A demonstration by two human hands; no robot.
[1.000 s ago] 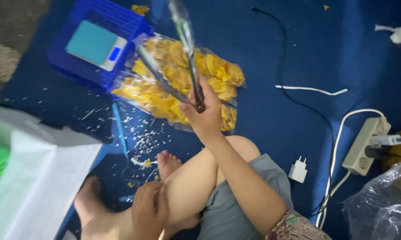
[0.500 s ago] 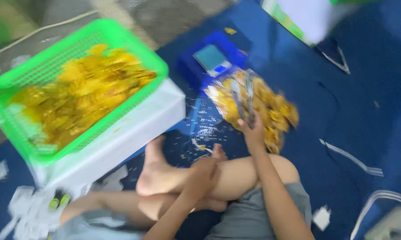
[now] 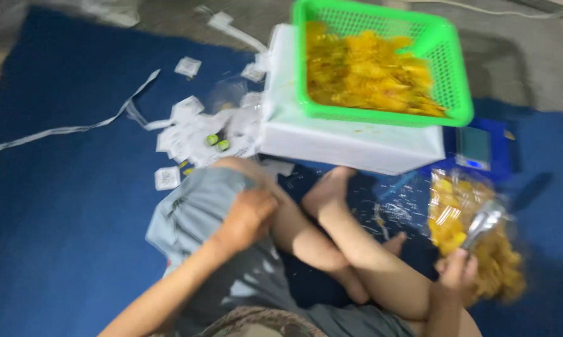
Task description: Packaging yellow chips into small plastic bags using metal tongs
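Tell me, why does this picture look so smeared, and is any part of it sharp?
Head view: motion blur smears the whole frame; the right hand, its metal tongs and the clear bag of yellow chips are softest. The green plastic mesh basket and left hand read somewhat clearer. Lighting is even, without harsh glare.
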